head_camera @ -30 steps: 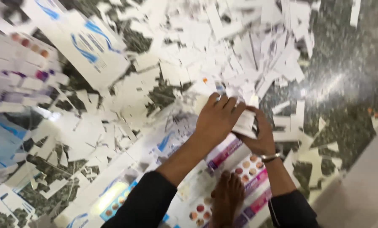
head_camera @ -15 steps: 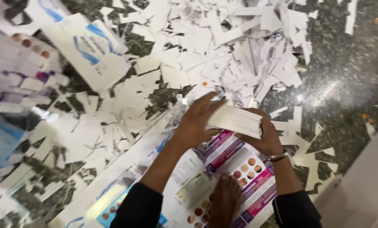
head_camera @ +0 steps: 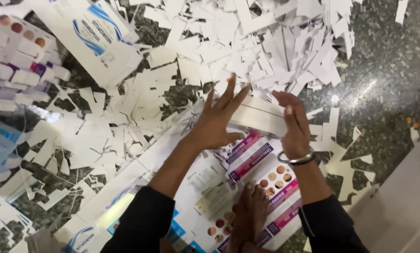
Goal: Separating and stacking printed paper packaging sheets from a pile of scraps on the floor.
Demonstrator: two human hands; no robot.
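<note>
My left hand (head_camera: 219,119) and my right hand (head_camera: 294,124) press from either side on a small stack of white cut cards (head_camera: 259,117), holding it edge-on above the floor. The left fingers are stretched flat along the stack's near face. The right hand, with a metal bangle (head_camera: 295,159) at the wrist, clasps its right end. Below the stack lies a printed carton sheet (head_camera: 254,159) with magenta bands and round coloured dots. My bare foot (head_camera: 249,211) rests on that sheet.
White paper offcuts (head_camera: 275,42) cover the dark speckled stone floor (head_camera: 388,70). A white flat carton with blue swirls (head_camera: 92,40) lies at upper left, more printed cartons (head_camera: 17,61) at far left. A pale ledge (head_camera: 407,206) runs along the lower right.
Both hands have lifted and squared the white stack; it has turned from a small bunch under the fingers into a longer block held between the palms. The view has shifted slightly.
</note>
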